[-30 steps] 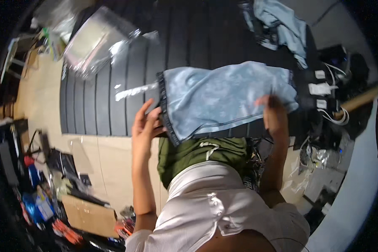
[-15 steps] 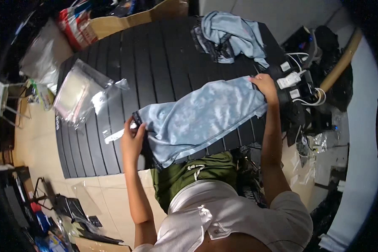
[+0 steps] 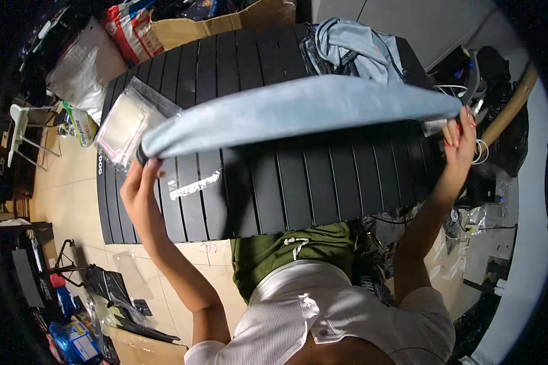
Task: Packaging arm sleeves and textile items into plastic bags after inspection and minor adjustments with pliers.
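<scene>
White ribbed top (image 3: 268, 325), short sleeves (image 3: 429, 316), buttoned placket (image 3: 311, 313); olive-green bottoms (image 3: 259, 264), white drawstring (image 3: 296, 246).

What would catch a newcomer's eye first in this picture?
Probably the long pale blue cloth, stretched between the left hand and the right hand above the black slatted table. Next, perhaps, the crumpled light blue fabric at the table's far right, and the clear plastic packet near its left edge.

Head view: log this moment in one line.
light-blue garment: raised above black slatted table | left hand: grips dark-banded end | right hand: grips other end | blue-gray cloth: bunched near far edge
</scene>
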`<state>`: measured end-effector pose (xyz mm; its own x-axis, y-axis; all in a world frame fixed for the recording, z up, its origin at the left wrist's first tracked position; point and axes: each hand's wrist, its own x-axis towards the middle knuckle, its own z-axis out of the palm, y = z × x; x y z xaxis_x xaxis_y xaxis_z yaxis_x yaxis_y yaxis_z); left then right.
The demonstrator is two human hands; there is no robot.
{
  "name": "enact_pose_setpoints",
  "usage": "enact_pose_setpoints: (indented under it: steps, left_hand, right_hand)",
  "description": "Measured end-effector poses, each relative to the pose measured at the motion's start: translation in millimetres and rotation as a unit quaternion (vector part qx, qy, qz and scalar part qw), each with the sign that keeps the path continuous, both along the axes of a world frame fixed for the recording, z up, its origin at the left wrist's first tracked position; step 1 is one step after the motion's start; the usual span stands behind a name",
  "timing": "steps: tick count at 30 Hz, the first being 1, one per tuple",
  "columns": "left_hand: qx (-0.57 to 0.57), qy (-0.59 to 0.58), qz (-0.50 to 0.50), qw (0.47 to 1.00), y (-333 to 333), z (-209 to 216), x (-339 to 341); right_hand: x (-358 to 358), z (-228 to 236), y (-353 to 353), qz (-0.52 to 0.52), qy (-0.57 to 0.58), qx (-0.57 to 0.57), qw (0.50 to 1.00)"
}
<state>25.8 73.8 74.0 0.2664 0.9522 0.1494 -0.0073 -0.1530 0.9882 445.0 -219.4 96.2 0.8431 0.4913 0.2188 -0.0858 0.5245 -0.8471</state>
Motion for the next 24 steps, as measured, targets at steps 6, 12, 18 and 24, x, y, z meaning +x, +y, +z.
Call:
enact_pose_setpoints:
  steps: [6, 12, 18, 24]
  left_hand:
    - [-0.128, 0.139, -0.104, 0.976, -24.4, -68.9, -53.7]
    - [-0.262, 0.282, -0.129, 0.914, -45.1, -78.4, -43.8]
    - [-0.265, 0.208, -0.079, 0.938, -37.2, -90.1, -27.0]
    - [-0.287, 0.184, -0.079, 0.937, -38.3, -82.6, -55.5]
  right_hand:
    - [-17.1, -81.1, -41.5, -0.033, 0.077, -0.365, 0.927]
    - [-36.8, -115.0, -24.3, 0.019, 0.046, -0.520, 0.852]
    - [-25.5, -133.0, -10.5, -0.022, -0.059, -0.463, 0.884]
    - [-18.9, -111.6, -33.4, 0.045, -0.038, -0.540, 0.839]
